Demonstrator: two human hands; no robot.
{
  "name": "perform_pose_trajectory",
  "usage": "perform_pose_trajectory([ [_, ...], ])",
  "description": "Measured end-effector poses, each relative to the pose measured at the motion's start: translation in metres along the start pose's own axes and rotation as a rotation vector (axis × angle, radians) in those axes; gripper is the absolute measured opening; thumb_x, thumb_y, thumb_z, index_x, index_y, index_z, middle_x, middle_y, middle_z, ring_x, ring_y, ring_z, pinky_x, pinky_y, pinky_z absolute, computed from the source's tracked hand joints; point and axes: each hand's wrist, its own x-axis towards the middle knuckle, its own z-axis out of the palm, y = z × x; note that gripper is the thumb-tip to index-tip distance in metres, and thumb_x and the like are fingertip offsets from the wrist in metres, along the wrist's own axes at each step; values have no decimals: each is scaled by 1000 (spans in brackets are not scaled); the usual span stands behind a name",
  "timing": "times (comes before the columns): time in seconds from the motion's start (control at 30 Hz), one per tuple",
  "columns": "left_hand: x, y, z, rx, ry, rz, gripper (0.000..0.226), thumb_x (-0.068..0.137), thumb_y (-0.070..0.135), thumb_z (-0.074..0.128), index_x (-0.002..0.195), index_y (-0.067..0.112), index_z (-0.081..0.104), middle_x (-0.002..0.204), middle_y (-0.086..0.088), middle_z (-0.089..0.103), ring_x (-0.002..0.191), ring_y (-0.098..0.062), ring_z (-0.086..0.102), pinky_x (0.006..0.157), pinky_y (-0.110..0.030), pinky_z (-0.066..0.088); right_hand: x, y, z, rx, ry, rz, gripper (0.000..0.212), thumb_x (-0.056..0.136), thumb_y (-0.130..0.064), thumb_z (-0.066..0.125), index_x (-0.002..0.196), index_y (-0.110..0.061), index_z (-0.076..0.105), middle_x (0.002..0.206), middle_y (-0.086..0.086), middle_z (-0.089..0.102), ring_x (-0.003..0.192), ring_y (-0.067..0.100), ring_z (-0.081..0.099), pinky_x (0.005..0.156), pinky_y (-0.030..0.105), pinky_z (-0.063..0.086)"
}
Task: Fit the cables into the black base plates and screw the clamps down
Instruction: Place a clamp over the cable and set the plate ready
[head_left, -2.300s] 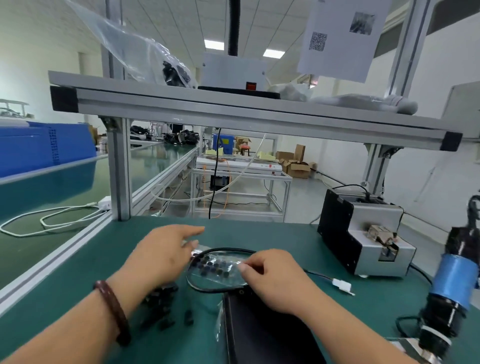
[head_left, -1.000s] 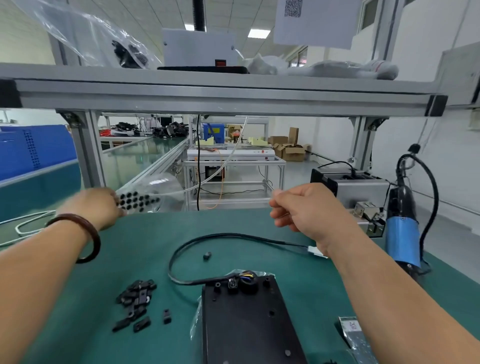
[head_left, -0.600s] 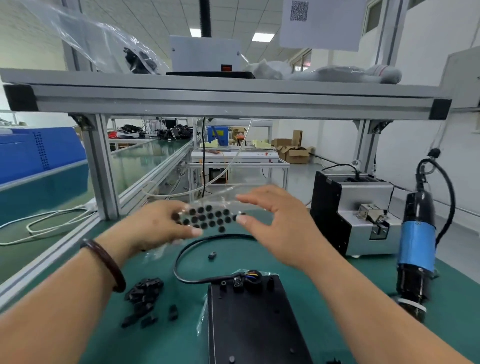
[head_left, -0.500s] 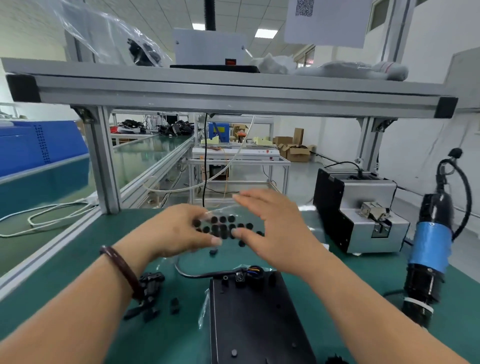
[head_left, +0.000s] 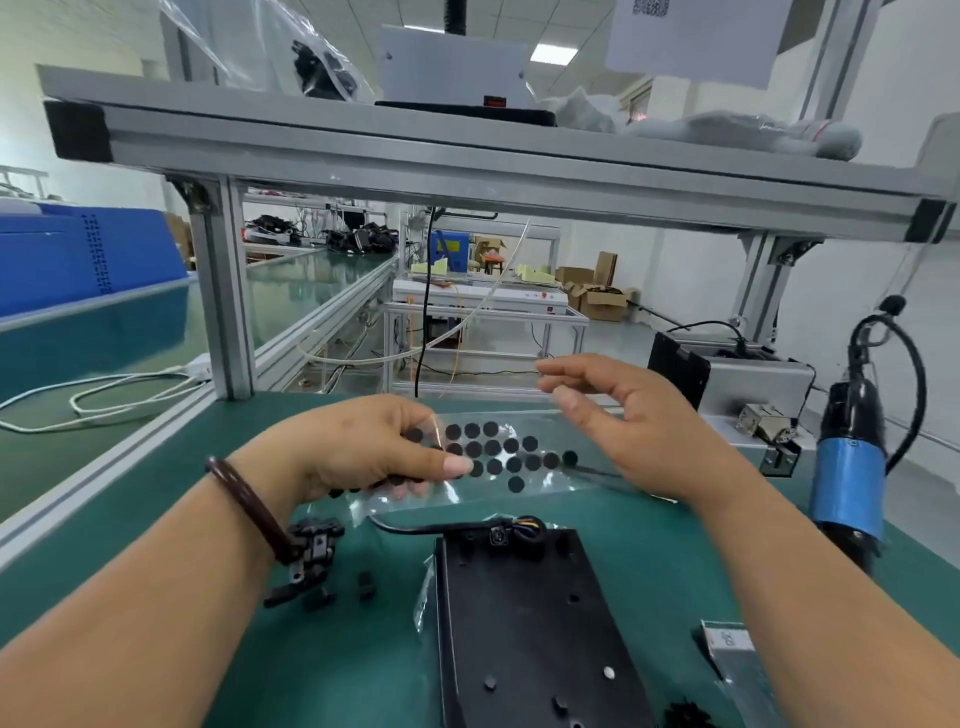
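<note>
Both forearms reach forward over the green table (head_left: 156, 519), left hand (head_left: 363, 447) pinching a clear plastic sheet of round black pads (head_left: 498, 457), right hand (head_left: 639, 431) hovering spread beside it, flat black base plate (head_left: 530, 623) with its black cable (head_left: 415, 527) lying below
</note>
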Motion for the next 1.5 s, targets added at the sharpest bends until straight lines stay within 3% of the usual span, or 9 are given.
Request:
perform_pose_trajectory([
  [0.17,-3,-1,-4,-145,-66,-24,26,62,37,80,72,18,66,58,-2,57,45,-9,45,48,-18,37,-4,-2,-6,-227,-257,-14,66,72,-63,67,131,-62,36,131,-38,41,122,-17,33,112,26,20],
  [0.27,-4,-2,-4,-146,-104,-5,16,62,37,82,65,27,69,56,2,59,46,-8,47,49,-17,40,-3,-4,7,-394,-324,-51,80,73,-67,65,141,-57,24,142,-33,32,122,-17,20,113,27,8],
  [0.37,-2,-1,-2,-102,-117,18,26,59,40,86,75,25,71,63,-1,59,54,-13,51,56,-20,44,-3,-4,20,-318,-275,-47,74,74,-67,63,140,-49,35,143,-25,42,130,-5,34,117,32,16],
  [0.47,-1,2,0,-45,-85,32,46,61,39,85,90,8,67,72,-7,59,62,-17,52,61,-24,45,-3,-3,28,-322,-189,-59,55,78,-63,62,129,-44,51,121,-22,59,110,-6,49,110,36,25],
  [0.57,-1,9,3,104,-78,40,25,69,42,80,77,25,64,65,4,59,59,-10,52,59,-20,42,-1,0,31,-328,-111,-37,35,83,-59,61,114,-44,57,97,-20,61,91,-2,54,99,36,28],
  [0.73,5,20,20,701,338,178,70,60,62,75,117,42,40,117,19,50,107,-3,51,94,-30,45,0,4,30,-361,-31,38,28,85,-56,59,107,-39,63,78,-22,56,81,2,52,94,33,29],
  [0.93,12,20,37,767,487,248,19,78,53,66,86,42,52,69,23,56,74,-2,52,64,-27,46,-1,-1,25,-301,-143,44,21,90,-47,58,104,-33,67,82,-12,66,76,6,56,75,29,44],
  [1.3,9,19,42,665,636,210,19,77,40,72,71,37,54,82,13,66,86,-14,61,73,-36,53,-1,-6,29,-106,22,-77,6,85,-34,70,88,-29,73,76,-28,61,85,-3,60,93,44,44],
  [1.5,6,23,37,747,574,199,21,80,53,64,98,42,62,95,21,66,97,-4,59,81,-31,52,-1,-2,29,-79,114,-86,2,80,-26,76,81,-27,74,71,-30,60,83,0,62,92,50,43],
])
